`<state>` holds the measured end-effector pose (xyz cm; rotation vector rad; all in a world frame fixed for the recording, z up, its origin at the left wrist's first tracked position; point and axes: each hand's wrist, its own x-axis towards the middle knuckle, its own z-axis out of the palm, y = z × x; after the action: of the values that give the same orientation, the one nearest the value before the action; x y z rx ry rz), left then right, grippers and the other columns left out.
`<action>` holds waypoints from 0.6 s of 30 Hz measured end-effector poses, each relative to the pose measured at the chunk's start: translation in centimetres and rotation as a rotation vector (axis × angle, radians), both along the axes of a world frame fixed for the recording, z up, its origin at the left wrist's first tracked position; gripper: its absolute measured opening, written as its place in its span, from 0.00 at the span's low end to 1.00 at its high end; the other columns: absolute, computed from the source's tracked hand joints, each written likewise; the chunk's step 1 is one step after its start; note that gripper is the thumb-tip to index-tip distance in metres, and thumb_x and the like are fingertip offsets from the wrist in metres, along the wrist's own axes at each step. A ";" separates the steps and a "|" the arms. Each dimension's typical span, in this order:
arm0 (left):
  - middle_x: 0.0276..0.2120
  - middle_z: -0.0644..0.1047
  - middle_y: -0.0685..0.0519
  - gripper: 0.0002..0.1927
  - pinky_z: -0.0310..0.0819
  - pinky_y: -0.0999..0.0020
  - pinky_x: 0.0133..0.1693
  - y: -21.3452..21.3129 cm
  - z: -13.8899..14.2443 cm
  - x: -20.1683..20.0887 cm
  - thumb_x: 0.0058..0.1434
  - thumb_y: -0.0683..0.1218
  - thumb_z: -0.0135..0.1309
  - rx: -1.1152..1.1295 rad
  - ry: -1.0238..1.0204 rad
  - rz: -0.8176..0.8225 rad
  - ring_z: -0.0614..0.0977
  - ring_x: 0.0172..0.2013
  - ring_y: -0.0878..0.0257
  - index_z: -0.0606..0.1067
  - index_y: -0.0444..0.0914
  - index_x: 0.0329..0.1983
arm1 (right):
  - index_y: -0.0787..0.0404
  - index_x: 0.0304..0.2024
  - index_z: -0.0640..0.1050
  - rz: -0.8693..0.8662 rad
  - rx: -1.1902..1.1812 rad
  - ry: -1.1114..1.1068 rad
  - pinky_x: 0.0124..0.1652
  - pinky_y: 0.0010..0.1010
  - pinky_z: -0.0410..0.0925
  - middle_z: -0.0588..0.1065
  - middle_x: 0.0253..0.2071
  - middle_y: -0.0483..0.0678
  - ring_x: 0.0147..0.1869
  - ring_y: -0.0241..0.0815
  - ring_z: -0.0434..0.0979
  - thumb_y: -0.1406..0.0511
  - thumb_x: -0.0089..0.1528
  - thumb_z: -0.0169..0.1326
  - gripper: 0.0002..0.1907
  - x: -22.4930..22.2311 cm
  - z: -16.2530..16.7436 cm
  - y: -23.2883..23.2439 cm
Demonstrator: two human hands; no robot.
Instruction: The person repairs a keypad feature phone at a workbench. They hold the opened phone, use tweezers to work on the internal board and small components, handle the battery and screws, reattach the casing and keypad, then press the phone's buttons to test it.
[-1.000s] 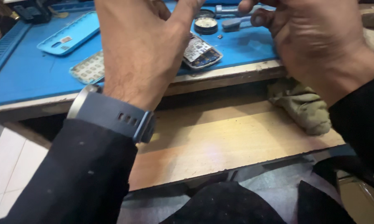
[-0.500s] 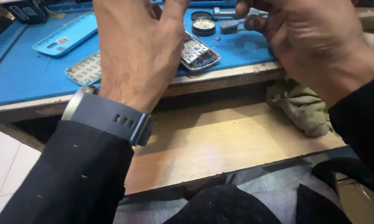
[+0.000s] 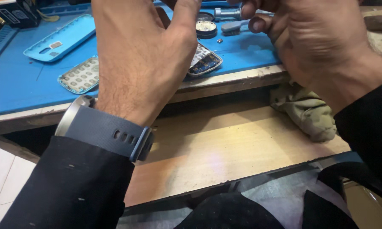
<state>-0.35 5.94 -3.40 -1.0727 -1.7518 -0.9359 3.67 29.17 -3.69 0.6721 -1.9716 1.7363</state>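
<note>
Nearest me lies dark, soft cloth across the lap, then a pale, smooth wooden pull-out shelf [image 3: 225, 152] with a straight near edge; its middle is bare, giving room between my two forearms. At its right end sits a crumpled olive-green fabric rag [image 3: 307, 112], just under the bench lip.

My left hand [image 3: 146, 63] rises from a black sleeve, a grey rubber-strapped wristwatch with a steel case [image 3: 102, 127] on the wrist. Its back faces me, thumb and fingers raised toward the top of the view; what they pinch I cannot tell, as the tips run out of view. My right hand [image 3: 313, 46] is curled to the right, fingers folded inward near a small grey brush [image 3: 233, 26]; whether it grips anything I cannot tell.

Past the worn wooden bench edge spreads a blue rubber work mat [image 3: 25, 85]. Just behind my left hand, at the mat's near edge, lies an opened phone body with circuit board showing [image 3: 205, 61], tilted. To the left rest a pale grey rectangular keypad panel [image 3: 78, 76] and, farther, a light-blue plastic phone back cover [image 3: 59, 38], well apart from my hands. Farther still sits a small round tin [image 3: 207, 29].
</note>
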 end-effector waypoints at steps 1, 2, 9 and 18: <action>0.26 0.79 0.54 0.11 0.71 0.76 0.24 0.0 0.0 -0.1 0.77 0.46 0.53 -0.009 0.006 0.012 0.79 0.22 0.69 0.79 0.35 0.40 | 0.53 0.43 0.76 -0.012 -0.012 -0.016 0.50 0.27 0.67 0.74 0.42 0.39 0.50 0.32 0.74 0.63 0.74 0.52 0.05 0.0 0.0 0.1; 0.25 0.79 0.54 0.12 0.71 0.76 0.24 0.0 -0.1 -0.1 0.78 0.46 0.54 -0.018 0.012 0.025 0.79 0.22 0.69 0.79 0.35 0.40 | 0.53 0.42 0.76 -0.011 -0.014 -0.014 0.51 0.27 0.68 0.73 0.41 0.39 0.50 0.32 0.74 0.64 0.73 0.51 0.04 0.1 -0.1 0.2; 0.24 0.77 0.56 0.11 0.71 0.77 0.25 0.1 0.0 0.0 0.76 0.47 0.55 -0.033 0.007 -0.028 0.79 0.22 0.70 0.79 0.36 0.39 | 0.54 0.35 0.73 -0.037 -0.078 -0.039 0.48 0.24 0.68 0.72 0.38 0.41 0.44 0.33 0.72 0.68 0.73 0.53 0.10 0.2 -0.2 0.5; 0.16 0.73 0.57 0.14 0.65 0.73 0.21 0.3 0.2 0.3 0.74 0.47 0.56 -0.036 -0.029 0.069 0.74 0.17 0.69 0.78 0.36 0.32 | 0.53 0.32 0.74 -0.175 0.029 -0.158 0.37 0.21 0.63 0.73 0.34 0.42 0.36 0.32 0.69 0.65 0.68 0.52 0.08 0.7 0.4 0.0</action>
<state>-0.08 6.23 -3.23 -1.0195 -1.8249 -0.8842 4.41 29.21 -3.28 0.3684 -2.0954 1.7023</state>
